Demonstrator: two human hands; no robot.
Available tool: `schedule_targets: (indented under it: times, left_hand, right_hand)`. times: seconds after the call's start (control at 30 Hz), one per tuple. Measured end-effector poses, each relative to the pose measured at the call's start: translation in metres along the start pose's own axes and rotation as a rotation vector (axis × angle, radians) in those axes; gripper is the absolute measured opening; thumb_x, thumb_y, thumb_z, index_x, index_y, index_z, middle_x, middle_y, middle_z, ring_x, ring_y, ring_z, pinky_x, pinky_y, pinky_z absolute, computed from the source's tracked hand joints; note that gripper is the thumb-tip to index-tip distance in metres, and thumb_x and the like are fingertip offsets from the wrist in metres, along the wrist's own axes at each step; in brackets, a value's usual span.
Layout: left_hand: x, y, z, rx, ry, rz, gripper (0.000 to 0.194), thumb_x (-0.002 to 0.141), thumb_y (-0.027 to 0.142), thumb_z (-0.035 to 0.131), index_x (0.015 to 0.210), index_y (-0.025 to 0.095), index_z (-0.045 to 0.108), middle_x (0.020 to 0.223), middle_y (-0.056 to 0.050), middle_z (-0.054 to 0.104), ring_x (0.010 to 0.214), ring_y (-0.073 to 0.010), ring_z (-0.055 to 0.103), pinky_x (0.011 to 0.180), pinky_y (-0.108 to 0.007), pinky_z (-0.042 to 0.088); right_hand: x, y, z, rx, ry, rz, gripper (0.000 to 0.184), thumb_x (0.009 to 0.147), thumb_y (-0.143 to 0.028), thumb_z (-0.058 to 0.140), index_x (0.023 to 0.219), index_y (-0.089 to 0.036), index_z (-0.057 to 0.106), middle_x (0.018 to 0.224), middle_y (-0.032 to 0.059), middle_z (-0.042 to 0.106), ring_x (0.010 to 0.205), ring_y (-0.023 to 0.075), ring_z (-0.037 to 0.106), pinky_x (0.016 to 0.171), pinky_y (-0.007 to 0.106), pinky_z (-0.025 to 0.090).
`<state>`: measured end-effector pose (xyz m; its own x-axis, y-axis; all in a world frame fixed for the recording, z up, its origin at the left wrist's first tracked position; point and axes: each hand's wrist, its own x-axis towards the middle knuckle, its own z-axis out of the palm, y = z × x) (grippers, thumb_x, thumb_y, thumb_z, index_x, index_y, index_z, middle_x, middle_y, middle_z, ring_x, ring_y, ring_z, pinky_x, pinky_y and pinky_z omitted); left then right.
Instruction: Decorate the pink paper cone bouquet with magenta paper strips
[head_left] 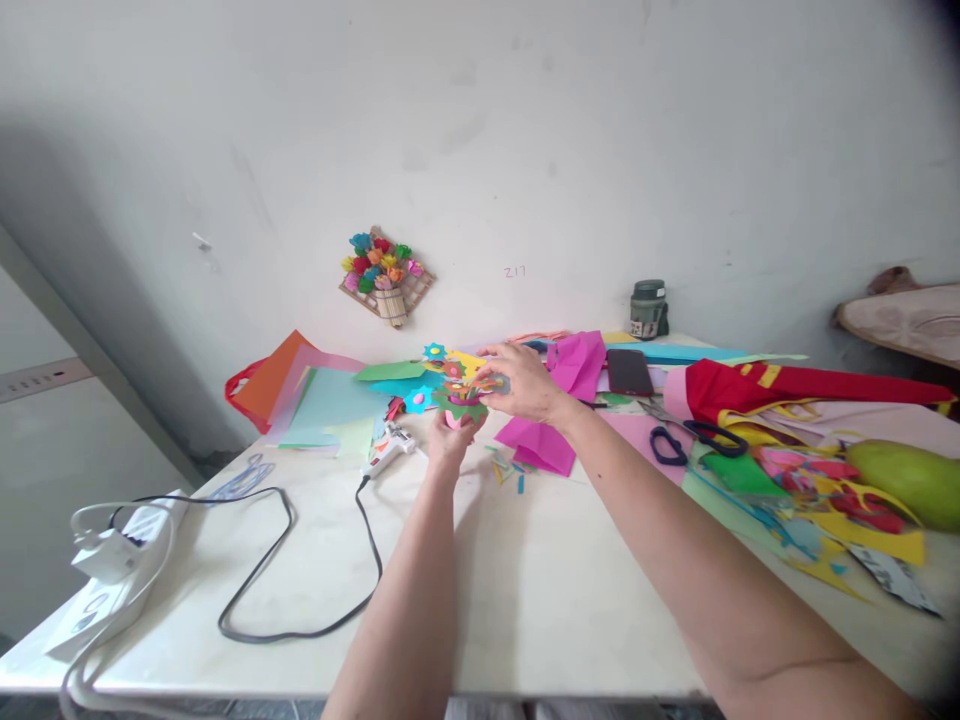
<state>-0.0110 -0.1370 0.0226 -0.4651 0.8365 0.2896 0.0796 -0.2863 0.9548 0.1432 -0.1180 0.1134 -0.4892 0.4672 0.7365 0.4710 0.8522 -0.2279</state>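
A small pink pot with green leaf-like trim [466, 412], made of paper or foam, stands upright above the table in my left hand [448, 442]. The fingers of that hand are wrapped round its base. Out of the pot rise colourful paper flowers [436, 352], among them blue ones with yellow centres and a reddish one. My right hand [523, 382] reaches in from the right, its fingers curled at a paper flower's stem above the pot's rim. Its fingertips partly hide the flowers there. Left of the pot lies a white glue gun [390, 448].
The glue gun's black cord [291, 635] loops across the table to a power strip [112, 595]. Magenta paper [541, 446], a phone [630, 373], scissors [705, 436], coloured scraps [814, 510] and a green fruit [911, 482] lie to the right. A jar [648, 308] stands against the wall.
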Motion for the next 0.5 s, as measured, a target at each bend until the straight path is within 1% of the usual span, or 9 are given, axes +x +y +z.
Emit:
schedule_targets:
  times: [0.1, 0.23, 0.3, 0.4, 0.47, 0.5]
  left_hand:
    - [0.000, -0.001, 0.000, -0.018, -0.017, 0.001, 0.032, 0.054, 0.030, 0.075, 0.067, 0.018, 0.048, 0.055, 0.005, 0.052, 0.042, -0.0060, 0.041, 0.042, -0.021, 0.035]
    - [0.000, 0.002, 0.000, -0.027, -0.001, 0.004, 0.032, 0.053, 0.027, 0.076, 0.065, 0.017, 0.049, 0.054, 0.005, 0.051, 0.042, -0.0057, 0.040, 0.042, -0.021, 0.034]
    - [-0.001, 0.003, 0.000, -0.001, 0.010, 0.016, 0.029, 0.053, 0.025, 0.075, 0.064, 0.017, 0.049, 0.054, 0.005, 0.051, 0.044, -0.0067, 0.042, 0.045, -0.022, 0.036]
    - [0.000, 0.004, 0.000, 0.037, 0.011, 0.073, 0.024, 0.055, 0.023, 0.073, 0.066, 0.015, 0.053, 0.059, 0.000, 0.057, 0.057, -0.0132, 0.053, 0.055, -0.026, 0.043]
    - [0.000, 0.005, -0.001, 0.029, 0.022, 0.138, 0.025, 0.056, 0.022, 0.073, 0.073, 0.015, 0.056, 0.071, -0.004, 0.064, 0.074, -0.0201, 0.059, 0.067, -0.030, 0.046]
    - [-0.001, 0.005, -0.001, 0.014, 0.034, 0.167, 0.028, 0.055, 0.022, 0.074, 0.078, 0.015, 0.058, 0.077, -0.005, 0.066, 0.083, -0.0232, 0.060, 0.073, -0.032, 0.047]
  right_hand:
    - [0.000, 0.000, 0.002, -0.013, -0.002, -0.031, 0.014, 0.064, -0.020, 0.068, 0.077, -0.023, 0.070, 0.118, 0.0051, 0.059, 0.105, 0.0257, 0.053, 0.096, 0.044, 0.033]
    - [-0.001, 0.001, 0.000, 0.005, -0.011, -0.064, 0.012, 0.063, -0.020, 0.069, 0.075, -0.023, 0.070, 0.118, 0.0059, 0.058, 0.107, 0.0256, 0.053, 0.097, 0.044, 0.032]
    - [-0.001, 0.001, -0.002, 0.024, -0.050, -0.085, 0.015, 0.061, -0.023, 0.072, 0.076, -0.023, 0.069, 0.121, 0.0065, 0.057, 0.111, 0.0260, 0.051, 0.098, 0.044, 0.031]
    - [-0.003, 0.000, -0.007, 0.065, -0.173, -0.104, 0.030, 0.057, -0.030, 0.077, 0.084, -0.022, 0.068, 0.129, 0.0085, 0.051, 0.120, 0.0279, 0.044, 0.102, 0.046, 0.028]
    - [-0.004, 0.000, -0.011, 0.112, -0.264, -0.106, 0.042, 0.054, -0.036, 0.080, 0.091, -0.022, 0.067, 0.134, 0.0096, 0.046, 0.127, 0.0293, 0.037, 0.105, 0.047, 0.024]
    - [-0.004, 0.001, -0.013, 0.145, -0.303, -0.100, 0.045, 0.054, -0.040, 0.079, 0.094, -0.022, 0.067, 0.137, 0.0097, 0.044, 0.130, 0.0296, 0.033, 0.106, 0.048, 0.022]
